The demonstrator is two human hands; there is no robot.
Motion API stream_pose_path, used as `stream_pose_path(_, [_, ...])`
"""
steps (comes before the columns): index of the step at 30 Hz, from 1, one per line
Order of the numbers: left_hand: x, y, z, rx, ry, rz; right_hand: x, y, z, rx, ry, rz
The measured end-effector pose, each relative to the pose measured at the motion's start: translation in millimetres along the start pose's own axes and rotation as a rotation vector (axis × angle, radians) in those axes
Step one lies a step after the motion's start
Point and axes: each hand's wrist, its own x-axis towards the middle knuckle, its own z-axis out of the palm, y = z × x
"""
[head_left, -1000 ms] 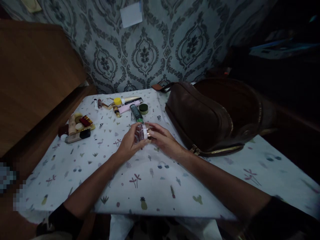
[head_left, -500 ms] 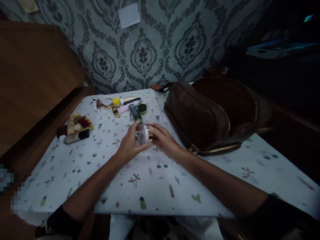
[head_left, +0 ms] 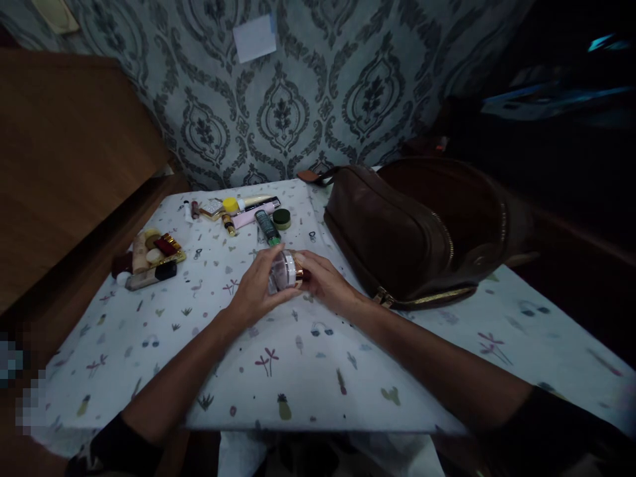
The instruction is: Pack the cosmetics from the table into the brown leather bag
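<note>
At the middle of the pale printed desk (head_left: 318,377), the left hand (head_left: 254,285) cups the clear jar (head_left: 283,270) and the right hand (head_left: 325,281) pinches its gold end (head_left: 299,269); a loose grip could drop it onto the tube (head_left: 267,226) just beyond. A wood panel (head_left: 74,126) stands leftmost, then the make-up pile (head_left: 167,246), the patterned wall (head_left: 282,119) behind, the gaping bag (head_left: 382,222), then darkness.

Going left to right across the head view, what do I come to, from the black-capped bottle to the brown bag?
Black-capped bottle, yellow cap, left hand, clear jar, right hand, brown bag.
</note>
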Motion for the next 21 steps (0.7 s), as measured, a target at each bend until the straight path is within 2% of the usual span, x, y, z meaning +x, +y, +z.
stream_pose_path(4, [0,4,3.9,-0.019,0.026,0.031,2,8,0,0.109,-0.030,0.089])
stream_pose_path(7, [0,9,3.6,0.009,0.013,0.061,3,15,0,0.105,-0.058,0.140])
stream_pose_path(13, [-1,12,-0.3,0.053,-0.034,0.054,-4,11,4,-0.030,-0.121,0.124])
stream_pose_path(21, [0,10,-2.0,-0.078,-0.056,0.013,-8,6,7,-0.005,-0.116,0.113])
